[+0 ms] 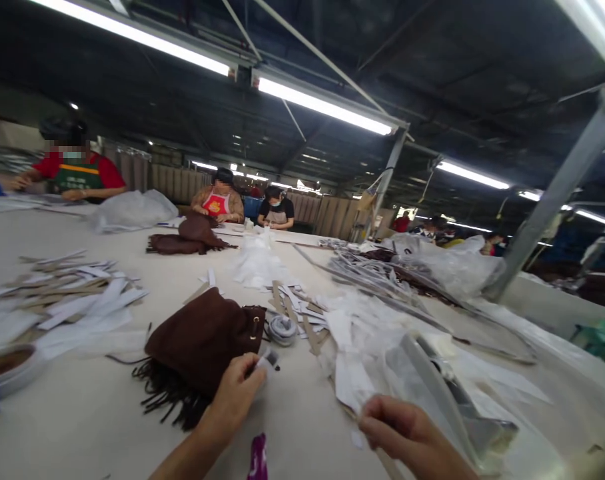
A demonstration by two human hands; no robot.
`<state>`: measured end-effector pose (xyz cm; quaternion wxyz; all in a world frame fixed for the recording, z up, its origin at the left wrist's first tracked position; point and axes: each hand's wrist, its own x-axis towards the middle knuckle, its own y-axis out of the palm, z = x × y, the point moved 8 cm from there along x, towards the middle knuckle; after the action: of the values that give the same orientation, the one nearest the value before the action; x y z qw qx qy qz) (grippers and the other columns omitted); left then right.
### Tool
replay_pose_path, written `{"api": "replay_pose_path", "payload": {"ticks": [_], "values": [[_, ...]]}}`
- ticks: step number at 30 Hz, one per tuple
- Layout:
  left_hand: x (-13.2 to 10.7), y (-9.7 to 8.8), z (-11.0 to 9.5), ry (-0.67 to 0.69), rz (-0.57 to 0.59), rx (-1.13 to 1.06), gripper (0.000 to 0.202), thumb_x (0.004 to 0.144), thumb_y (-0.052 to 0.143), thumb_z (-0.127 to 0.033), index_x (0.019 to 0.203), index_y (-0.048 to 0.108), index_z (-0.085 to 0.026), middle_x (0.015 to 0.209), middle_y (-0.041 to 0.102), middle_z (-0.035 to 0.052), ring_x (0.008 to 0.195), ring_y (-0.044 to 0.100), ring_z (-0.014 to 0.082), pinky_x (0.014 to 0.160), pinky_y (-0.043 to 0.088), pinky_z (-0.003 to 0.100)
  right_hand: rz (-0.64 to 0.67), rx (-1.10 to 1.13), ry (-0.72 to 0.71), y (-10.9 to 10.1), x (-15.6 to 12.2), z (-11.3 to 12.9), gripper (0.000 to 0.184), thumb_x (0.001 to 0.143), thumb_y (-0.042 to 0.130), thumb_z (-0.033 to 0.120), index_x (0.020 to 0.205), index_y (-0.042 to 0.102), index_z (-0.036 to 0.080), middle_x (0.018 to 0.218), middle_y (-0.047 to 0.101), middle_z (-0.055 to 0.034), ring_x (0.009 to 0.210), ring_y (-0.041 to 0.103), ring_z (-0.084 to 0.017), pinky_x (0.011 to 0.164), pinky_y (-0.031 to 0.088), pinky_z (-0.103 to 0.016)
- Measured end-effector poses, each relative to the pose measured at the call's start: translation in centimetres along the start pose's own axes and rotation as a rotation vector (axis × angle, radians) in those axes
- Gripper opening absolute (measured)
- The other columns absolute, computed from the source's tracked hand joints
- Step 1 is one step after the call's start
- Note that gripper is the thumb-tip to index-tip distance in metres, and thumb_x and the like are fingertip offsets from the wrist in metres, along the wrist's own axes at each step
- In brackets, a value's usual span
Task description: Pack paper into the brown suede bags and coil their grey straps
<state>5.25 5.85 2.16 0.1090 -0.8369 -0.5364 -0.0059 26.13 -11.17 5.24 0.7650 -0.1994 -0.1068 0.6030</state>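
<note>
My left hand [235,393] pinches a small white piece [267,361] with a dark tip, just right of a dark brown suede fringed bag [202,340]. The bag lies on its side, with a metal buckle on a strap and dark fringe spreading towards the lower left. My right hand [402,427] is curled around a thin tan strip [385,462] at the bottom edge of the view, among white paper pieces [355,357]. A grey roll of tape [282,330] sits between my hands, farther up the table. A purple item [258,459] lies below my left hand.
The wide cream worktable [82,427] carries heaps of white and tan strips, plastic sheets and another fringed brown piece [190,239]. A round container [10,370] stands at the left edge. Several co-workers [220,199] sit around the far side, beyond which stands a steel column [557,190].
</note>
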Motion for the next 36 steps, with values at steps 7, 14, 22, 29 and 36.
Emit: {"api": "replay_pose_path", "payload": {"ticks": [7, 14, 22, 29, 36], "values": [[0.1, -0.4, 0.0, 0.056, -0.03, 0.081, 0.027, 0.071, 0.048, -0.042, 0.067, 0.06, -0.018, 0.075, 0.059, 0.0045, 0.087, 0.051, 0.0251, 0.078, 0.039, 0.033, -0.006, 0.132, -0.194, 10.3, 7.6, 5.9, 0.025, 0.07, 0.059, 0.041, 0.059, 0.057, 0.018, 0.057, 0.051, 0.0023, 0.059, 0.042, -0.013, 0.057, 0.032, -0.026], [0.4, -0.2, 0.3, 0.058, -0.009, 0.069, 0.026, 0.07, 0.047, -0.042, 0.064, 0.058, -0.019, 0.078, 0.059, 0.0054, 0.088, 0.051, 0.025, 0.08, 0.037, 0.033, -0.075, 0.088, -0.115, 11.1, 9.5, 3.8, 0.023, 0.067, 0.059, 0.036, 0.053, 0.057, 0.018, 0.05, 0.053, 0.0026, 0.055, 0.045, -0.013, 0.056, 0.033, -0.026], [-0.2, 0.0, 0.0, 0.074, 0.039, 0.092, 0.028, 0.072, 0.045, -0.045, 0.064, 0.053, -0.019, 0.078, 0.054, 0.0043, 0.089, 0.05, 0.0243, 0.081, 0.037, 0.034, -0.103, 0.098, -0.059, 11.5, 9.4, 3.0, 0.026, 0.068, 0.061, 0.037, 0.051, 0.058, 0.017, 0.05, 0.055, 0.0021, 0.053, 0.043, -0.011, 0.055, 0.031, -0.025], [-0.2, -0.2, 0.2, 0.013, 0.01, 0.001, 0.031, 0.072, 0.049, -0.049, 0.061, 0.052, -0.02, 0.067, 0.052, 0.0002, 0.079, 0.049, 0.0208, 0.072, 0.038, 0.03, 0.026, 0.364, 0.078, 12.6, 8.6, 1.1, 0.022, 0.064, 0.064, 0.035, 0.072, 0.061, 0.015, 0.053, 0.052, 0.0057, 0.045, 0.033, -0.007, 0.046, 0.021, -0.023], [0.0, 0.2, 0.5, -0.022, 0.089, -0.075, 0.031, 0.07, 0.049, -0.048, 0.06, 0.052, -0.019, 0.063, 0.048, -0.0011, 0.068, 0.043, 0.0169, 0.065, 0.033, 0.028, -0.095, 0.326, 0.043, 12.6, 10.0, 0.1, 0.022, 0.056, 0.065, 0.027, 0.071, 0.052, 0.017, 0.048, 0.051, 0.0081, 0.043, 0.034, -0.007, 0.046, 0.024, -0.023]]}}
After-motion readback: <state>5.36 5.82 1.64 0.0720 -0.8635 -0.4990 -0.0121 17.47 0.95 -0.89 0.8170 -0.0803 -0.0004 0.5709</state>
